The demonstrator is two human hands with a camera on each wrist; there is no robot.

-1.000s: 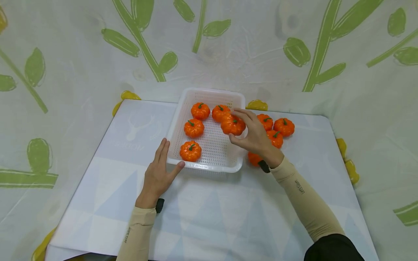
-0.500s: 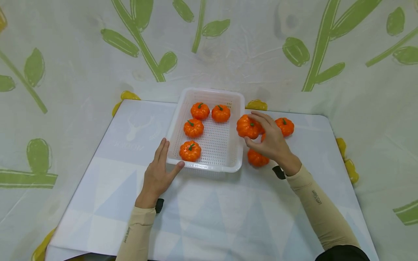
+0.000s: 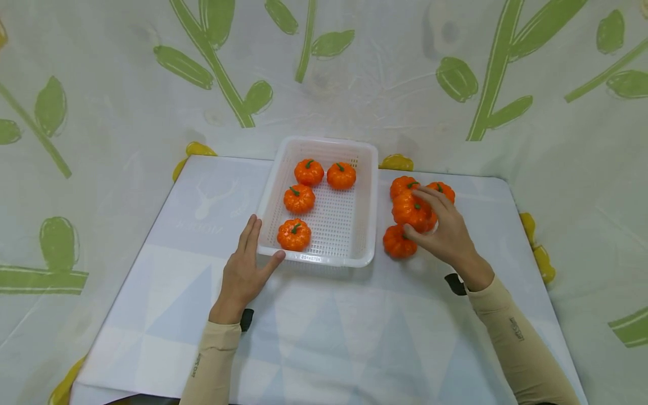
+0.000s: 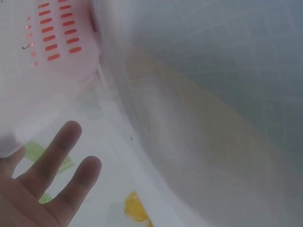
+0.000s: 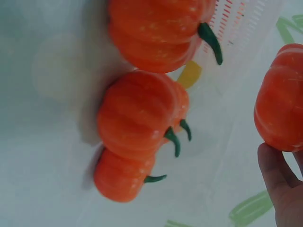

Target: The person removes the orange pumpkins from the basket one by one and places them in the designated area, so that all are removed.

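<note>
My right hand (image 3: 445, 232) holds a small glossy orange pumpkin (image 3: 410, 208) with a green stem, thumb and fingertips on its sides. In the right wrist view, the held pumpkin (image 5: 283, 101) is raised apart from the pumpkins on the table, such as the one (image 5: 137, 113) in the middle. My left hand (image 3: 245, 275) is at the near left corner of a white plastic basket (image 3: 324, 260), its fingers straight and thumb spread by the rim. Several pumpkins sit inside, one (image 3: 294, 234) near the front. The left wrist view shows the extended fingers (image 4: 78, 184) below the basket wall (image 4: 57, 90).
Several pumpkins lie on the table right of the basket: a near one (image 3: 399, 242), a back one (image 3: 404, 187) and one at far right (image 3: 442, 191); another is mostly hidden. A pale patterned cloth (image 3: 324, 337) covers the table, and a leaf-print curtain (image 3: 385, 84) hangs behind.
My right hand has carried the pumpkin from over the basket's right side to above the pumpkins on the right. My left hand has stayed at the basket corner.
</note>
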